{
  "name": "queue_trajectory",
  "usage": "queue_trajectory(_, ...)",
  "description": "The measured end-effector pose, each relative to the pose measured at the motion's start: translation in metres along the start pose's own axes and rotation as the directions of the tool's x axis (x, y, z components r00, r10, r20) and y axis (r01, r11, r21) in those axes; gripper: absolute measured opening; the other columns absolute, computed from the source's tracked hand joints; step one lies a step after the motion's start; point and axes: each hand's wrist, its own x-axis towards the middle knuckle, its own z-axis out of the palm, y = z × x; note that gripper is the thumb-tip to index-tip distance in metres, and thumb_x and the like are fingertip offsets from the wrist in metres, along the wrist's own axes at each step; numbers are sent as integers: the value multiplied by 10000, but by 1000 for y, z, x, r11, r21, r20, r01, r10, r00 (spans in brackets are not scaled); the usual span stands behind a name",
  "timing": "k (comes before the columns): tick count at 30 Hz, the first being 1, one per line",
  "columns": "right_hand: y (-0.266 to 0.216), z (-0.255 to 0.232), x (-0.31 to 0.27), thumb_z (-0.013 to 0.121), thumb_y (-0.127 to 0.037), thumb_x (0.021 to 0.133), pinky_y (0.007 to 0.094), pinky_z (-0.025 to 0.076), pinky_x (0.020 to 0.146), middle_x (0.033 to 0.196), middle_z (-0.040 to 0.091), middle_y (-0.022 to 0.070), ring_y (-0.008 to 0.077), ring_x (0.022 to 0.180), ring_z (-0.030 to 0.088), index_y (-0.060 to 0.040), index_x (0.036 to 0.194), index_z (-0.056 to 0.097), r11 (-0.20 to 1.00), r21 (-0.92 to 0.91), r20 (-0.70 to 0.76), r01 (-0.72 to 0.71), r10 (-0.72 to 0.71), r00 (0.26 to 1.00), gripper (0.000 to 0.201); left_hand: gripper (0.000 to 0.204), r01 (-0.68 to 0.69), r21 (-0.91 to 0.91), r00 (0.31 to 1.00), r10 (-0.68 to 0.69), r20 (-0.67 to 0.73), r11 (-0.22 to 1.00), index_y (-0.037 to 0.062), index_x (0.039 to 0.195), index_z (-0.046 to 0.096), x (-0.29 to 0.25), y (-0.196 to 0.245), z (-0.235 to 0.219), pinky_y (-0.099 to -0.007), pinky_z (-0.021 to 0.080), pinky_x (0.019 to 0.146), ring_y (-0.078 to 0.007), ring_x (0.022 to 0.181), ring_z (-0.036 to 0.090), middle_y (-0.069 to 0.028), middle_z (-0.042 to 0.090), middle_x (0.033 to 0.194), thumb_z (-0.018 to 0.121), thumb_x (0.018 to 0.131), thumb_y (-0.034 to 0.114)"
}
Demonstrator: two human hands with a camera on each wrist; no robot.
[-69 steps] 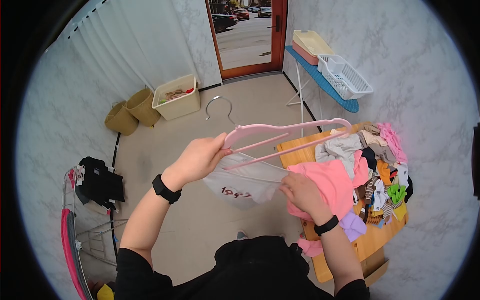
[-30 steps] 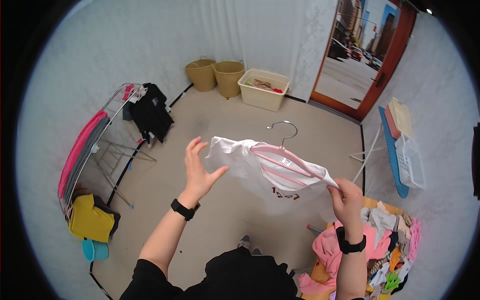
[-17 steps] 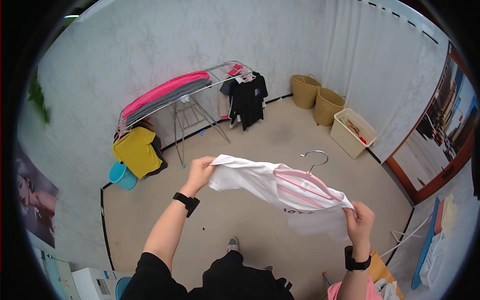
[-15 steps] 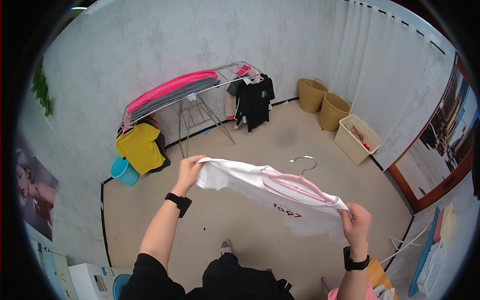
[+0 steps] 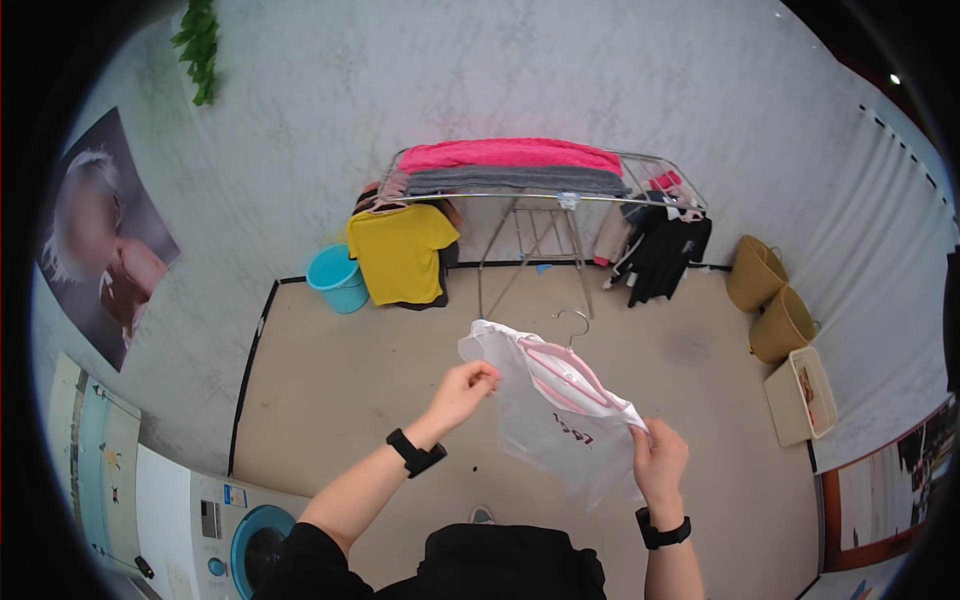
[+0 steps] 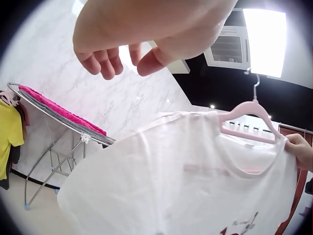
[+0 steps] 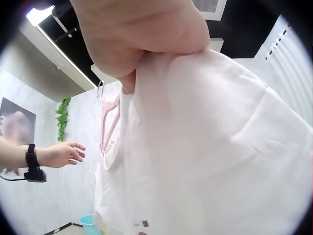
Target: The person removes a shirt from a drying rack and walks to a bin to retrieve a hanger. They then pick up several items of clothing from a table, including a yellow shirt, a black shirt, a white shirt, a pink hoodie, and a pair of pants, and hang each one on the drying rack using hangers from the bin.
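Observation:
A white T-shirt with dark red figures on its chest hangs in front of me on a pink hanger with a metal hook. My right hand pinches the shirt at the shoulder by the neckline, near one end of the hanger. Fabric drapes down below that hand in the right wrist view. My left hand is beside the opposite sleeve, fingers loosely bent. The left wrist view shows the left hand apart from the cloth with nothing in it.
Ahead stands a metal drying rack with a pink towel, a grey towel, a yellow shirt and black clothes. A blue bucket is left of it; baskets are right. A washing machine stands near left.
The view has swung left from the table of clothes toward the drying rack. My left hand took the shirt's sleeve, then let go; my right hand keeps its grip on the shirt.

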Motion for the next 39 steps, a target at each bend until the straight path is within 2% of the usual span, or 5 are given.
queue_trajectory(11, -87, 211, 52, 559, -153, 905, 439, 506, 620, 713, 616, 125, 320, 678, 626, -35, 1007, 583, 964, 198, 234, 180, -225, 946, 158, 357, 214, -425, 966, -256, -45, 880, 33, 1304, 466, 90, -10, -62, -245, 438, 756, -82, 847, 542, -15, 597, 938, 497, 968, 151)
queue_trajectory(13, -91, 235, 66, 588, -180, 884, 438, 502, 558, 689, 611, 122, 325, 623, 624, -45, 973, 551, 983, 81, 553, 167, -183, 812, 166, 301, 218, -455, 956, -283, -78, 863, 31, 1240, 490, 113, -30, -91, -236, 439, 702, -79, 758, 531, -21, 600, 864, 502, 955, 127)
queue_trajectory(18, -83, 305, 128, 623, -265, 869, 431, 502, 550, 689, 623, 114, 323, 632, 637, -57, 977, 547, 968, 122, 703, 220, -241, 669, 247, 275, 230, -350, 931, -310, -192, 908, 51, 1247, 500, 193, -69, -159, -230, 432, 702, -80, 738, 509, -19, 596, 864, 447, 987, 123)
queue_trajectory(20, -82, 335, 173, 629, -364, 870, 434, 513, 617, 732, 650, 121, 332, 704, 654, -57, 1042, 559, 931, 365, 818, -28, -306, 488, 359, 295, 301, -297, 924, -354, -142, 906, 56, 1270, 509, 221, -80, -181, -234, 429, 739, -75, 765, 509, 10, 591, 894, 421, 998, 126)
queue_trajectory(39, -129, 578, 373, 579, -200, 833, 533, 531, 665, 788, 663, 244, 433, 743, 656, -3, 1142, 457, 999, 4, 789, -44, 24, 615, 386, 318, 457, -242, 880, -474, -14, 856, 53, 1272, 519, 451, -187, -298, -248, 459, 689, -100, 744, 546, -26, 633, 884, 474, 976, 160)
